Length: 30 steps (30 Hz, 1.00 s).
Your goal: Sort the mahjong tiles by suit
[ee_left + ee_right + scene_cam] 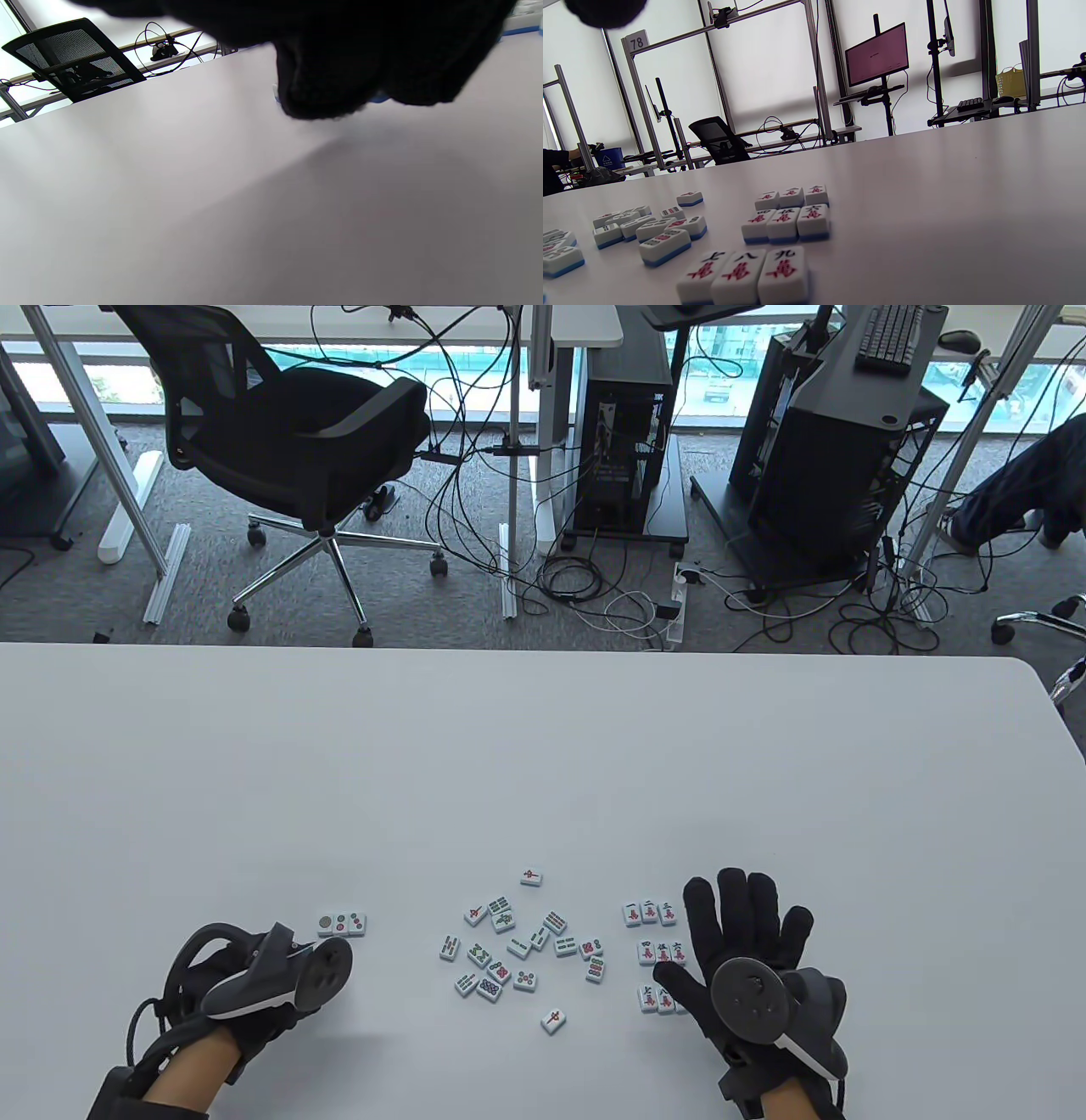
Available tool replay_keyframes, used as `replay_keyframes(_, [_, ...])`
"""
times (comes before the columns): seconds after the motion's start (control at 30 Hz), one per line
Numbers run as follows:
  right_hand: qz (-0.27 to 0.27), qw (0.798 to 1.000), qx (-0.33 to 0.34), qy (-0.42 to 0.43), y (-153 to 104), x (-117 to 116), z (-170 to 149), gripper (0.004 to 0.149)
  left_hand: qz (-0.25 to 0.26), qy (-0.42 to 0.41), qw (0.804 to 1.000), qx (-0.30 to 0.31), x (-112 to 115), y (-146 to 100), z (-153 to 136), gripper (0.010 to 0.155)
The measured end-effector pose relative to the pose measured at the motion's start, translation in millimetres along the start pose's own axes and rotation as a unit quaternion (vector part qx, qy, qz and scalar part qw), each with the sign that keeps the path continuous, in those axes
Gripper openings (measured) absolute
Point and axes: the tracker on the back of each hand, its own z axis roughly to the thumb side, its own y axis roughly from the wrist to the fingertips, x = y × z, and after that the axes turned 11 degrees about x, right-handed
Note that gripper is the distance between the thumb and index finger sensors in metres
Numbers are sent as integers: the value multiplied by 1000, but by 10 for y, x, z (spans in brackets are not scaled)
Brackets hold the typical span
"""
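Three rows of red character tiles (660, 954) lie face up on the white table (509, 746), each row three wide; they fill the front of the right wrist view (785, 222). My right hand (747, 929) lies spread open just right of them, holding nothing. A loose pile of bamboo and circle tiles (517, 950) sits in the middle and also shows in the right wrist view (649, 231). A row of three circle tiles (342, 925) lies at the left. My left hand (271, 976) is just below-left of it. Its fingertips (322, 84) hang close to the table, with slivers of blue tile edge behind them.
Single tiles lie apart from the pile, one behind it (531, 877) and one in front (553, 1021). The table's far edge (509, 647) and rounded right corner (1039, 678) bound the surface. An office chair (297, 432) and computer racks stand beyond.
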Motion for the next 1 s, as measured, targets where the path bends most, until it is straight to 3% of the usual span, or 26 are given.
replay_keyframes(0.37, [2, 1000, 4, 0, 1, -16, 12, 85, -27, 16, 999, -16, 89, 58, 2, 63])
replay_keyframes(0.6, [-2, 1000, 0, 4, -4, -6, -2, 85, 20, 6, 1000, -6, -235, 88, 90, 61])
replay_keyframes(0.8, [-1, 1000, 2, 4, -4, -10, 3, 85, 73, 21, 996, 44, -537, 356, 424, 58])
replay_keyframes(1.0, [-4, 1000, 3, 9, -4, -7, 1, 85, 86, 47, 991, 90, -668, 665, 771, 55])
